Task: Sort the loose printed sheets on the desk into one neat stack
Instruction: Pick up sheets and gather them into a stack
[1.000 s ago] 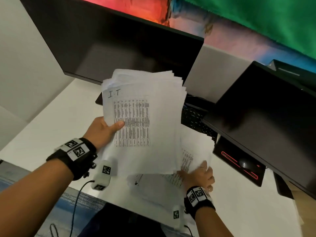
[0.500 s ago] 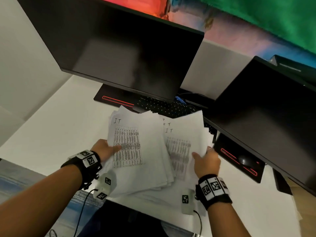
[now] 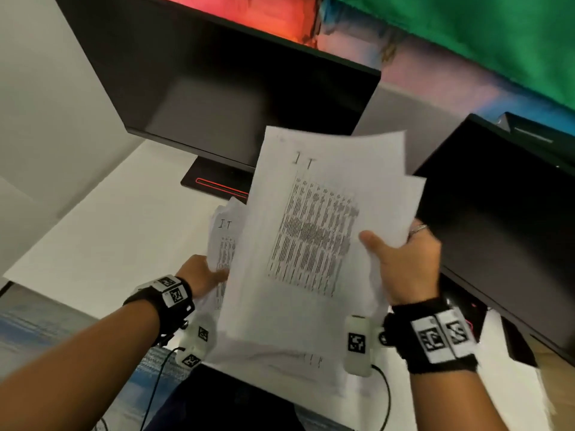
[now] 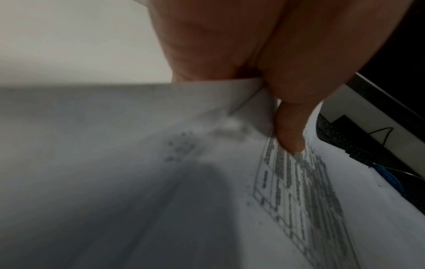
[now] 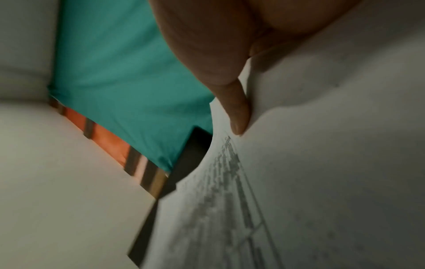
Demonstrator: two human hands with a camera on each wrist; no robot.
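Note:
My right hand (image 3: 401,259) holds a few printed sheets (image 3: 314,231) raised in front of the monitors, thumb on the printed table, fingers behind the right edge. In the right wrist view the thumb (image 5: 234,109) presses on those sheets (image 5: 299,182). My left hand (image 3: 202,276) grips a thicker stack of sheets (image 3: 225,241) lower down at the left, mostly hidden behind the raised sheets. The left wrist view shows its thumb (image 4: 289,127) pinching the stack (image 4: 299,191) at the edge. More white paper (image 3: 280,371) lies on the desk below both hands.
A white desk (image 3: 109,231) carries two dark monitors, one ahead (image 3: 224,88) and one at the right (image 3: 504,219), each on a black base with a red line (image 3: 217,186). A black keyboard (image 4: 340,138) lies behind the papers. Cables hang from my wrist cameras.
The right hand has lifted a few sheets off the desk and raised them in front of the left hand's stack. The left hand's stack came down from high up and stays low.

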